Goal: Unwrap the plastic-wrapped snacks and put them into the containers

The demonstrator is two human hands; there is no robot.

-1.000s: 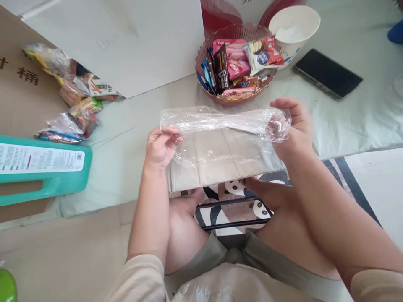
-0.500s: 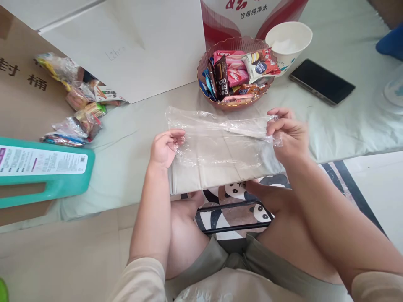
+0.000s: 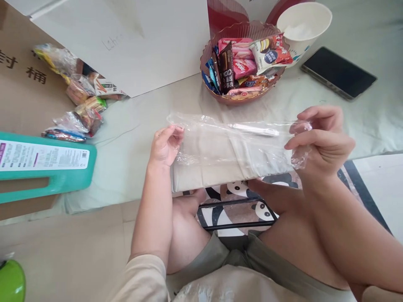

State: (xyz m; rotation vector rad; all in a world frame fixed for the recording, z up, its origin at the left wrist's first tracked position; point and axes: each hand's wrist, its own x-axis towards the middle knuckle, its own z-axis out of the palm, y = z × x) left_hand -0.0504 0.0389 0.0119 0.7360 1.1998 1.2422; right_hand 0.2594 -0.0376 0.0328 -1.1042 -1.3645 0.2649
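A clear plastic bag (image 3: 233, 140) is stretched flat between both hands, just above a beige folded cloth (image 3: 220, 167) on the pale green mat. My left hand (image 3: 165, 144) pinches the bag's left end with closed fingers. My right hand (image 3: 321, 140) grips the bag's crumpled right end. Behind the bag stands a brown scalloped bowl (image 3: 241, 97) filled with several wrapped snacks.
A white paper cup (image 3: 304, 25) and a dark phone (image 3: 338, 72) lie at the back right. A white board (image 3: 126, 37) leans at the back. Loose snack packets (image 3: 75, 105) lie on cardboard at the left, beside a teal jug (image 3: 47, 167). My knees are below.
My right hand has pulled the bag's right end outward to the right and slightly down, so the bag is stretched longer. My left hand has stayed nearly in place.
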